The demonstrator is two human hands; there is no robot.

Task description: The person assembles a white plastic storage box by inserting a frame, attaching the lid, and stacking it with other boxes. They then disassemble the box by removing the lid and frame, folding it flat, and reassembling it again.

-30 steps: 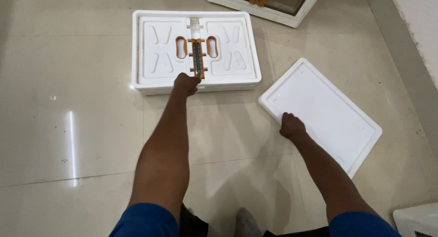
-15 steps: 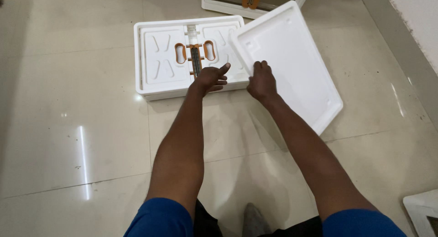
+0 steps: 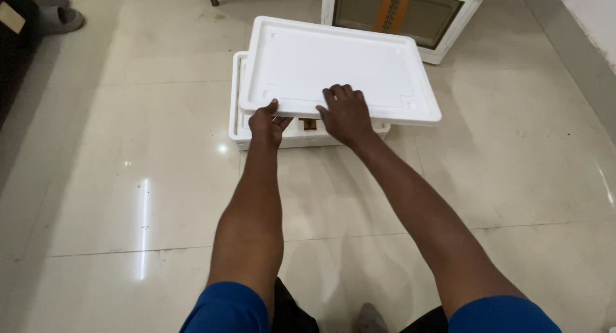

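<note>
On the pale tiled floor (image 3: 128,198), far left of the hands, a pair of grey slippers (image 3: 54,15) lies well apart from the work. Left hand (image 3: 267,123): closed on the near edge of the white foam lid (image 3: 333,67), thumb on top and fingers curled beneath the rim. Just below and beyond this hand, the white foam tray (image 3: 239,124) rests on the floor; only its left wall and near edge show, the lid covering the rest and sitting slightly skewed over it, tilted rather than seated flush. Between the hands, a small orange-and-dark part (image 3: 310,123) shows inside the tray, too hidden to identify. Right hand (image 3: 344,113): laid palm-down on the lid's top face near the same near edge, fingers spread and flat, pressing rather than gripping. Beyond and to the right of the hands, a second white foam box (image 3: 443,25) with an orange strap stands apart. The lid appears light, stiff and brittle, prone to denting or snapping at corners; the rim along the long edges, held with both hands, looks the safest hold.
</note>
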